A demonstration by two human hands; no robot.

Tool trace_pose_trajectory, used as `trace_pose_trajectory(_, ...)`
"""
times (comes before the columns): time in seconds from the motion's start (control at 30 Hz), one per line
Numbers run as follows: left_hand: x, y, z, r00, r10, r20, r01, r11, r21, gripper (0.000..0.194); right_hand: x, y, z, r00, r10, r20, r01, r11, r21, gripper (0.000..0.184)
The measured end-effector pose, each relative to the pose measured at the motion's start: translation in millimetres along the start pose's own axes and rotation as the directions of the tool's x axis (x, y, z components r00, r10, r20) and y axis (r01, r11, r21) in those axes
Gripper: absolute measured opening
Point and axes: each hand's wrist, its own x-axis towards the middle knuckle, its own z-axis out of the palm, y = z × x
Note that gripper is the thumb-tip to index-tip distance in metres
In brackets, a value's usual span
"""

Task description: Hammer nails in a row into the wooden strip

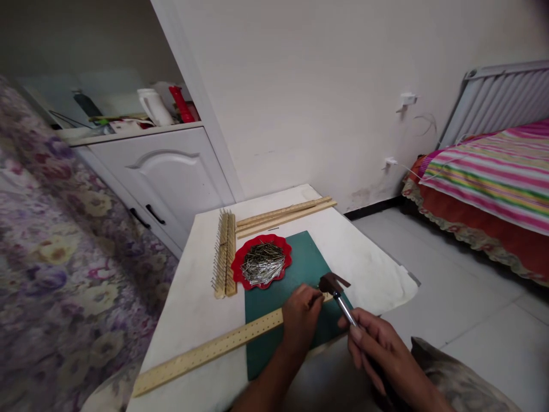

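Observation:
My right hand is wrapped round the shaft of a claw hammer. The hammer's brown head is just beyond the fingertips of my left hand. Those fingers are pinched together over a perforated wooden strip; whatever is between them is too small and hidden to make out. Rows of small holes or dots run along the strip, which lies slantwise across a green mat and the table. Partly on the mat, a red scalloped dish holds a heap of nails.
On the white table, wooden strips bristling with upright nails stand left of the dish. Several plain wooden strips lie along the back, a loose nail near them. A white cabinet and floral curtain are left, a bed right.

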Motion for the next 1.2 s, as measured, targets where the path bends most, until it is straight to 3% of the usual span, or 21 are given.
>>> trace_pose_trajectory(0.23,-1,1,-2.5,1.000,-0.001,0.011,0.002,0.999,-0.053,0.013,1,1,-5,1.000,-0.010,-0.013,0.010,1.000,0.010,0.028)
trace_pose_trajectory(0.93,-1,-2,1.0,1.000,-0.019,0.014,0.019,1.000,0.012,0.014,3,5,5,0.999,0.037,0.022,-0.036,0.999,-0.009,0.027)
trace_pose_trajectory(1.1,-5,-2,-13.8,0.999,0.033,0.037,-0.033,0.999,-0.001,0.013,4,1,-1,1.000,-0.003,-0.007,0.003,1.000,0.010,0.030)
trace_pose_trajectory(1.2,-13,-11,-32.3,0.997,0.059,0.049,-0.065,0.988,0.138,0.014,6,-1,-6,0.998,-0.032,-0.061,0.033,0.999,0.023,0.031)
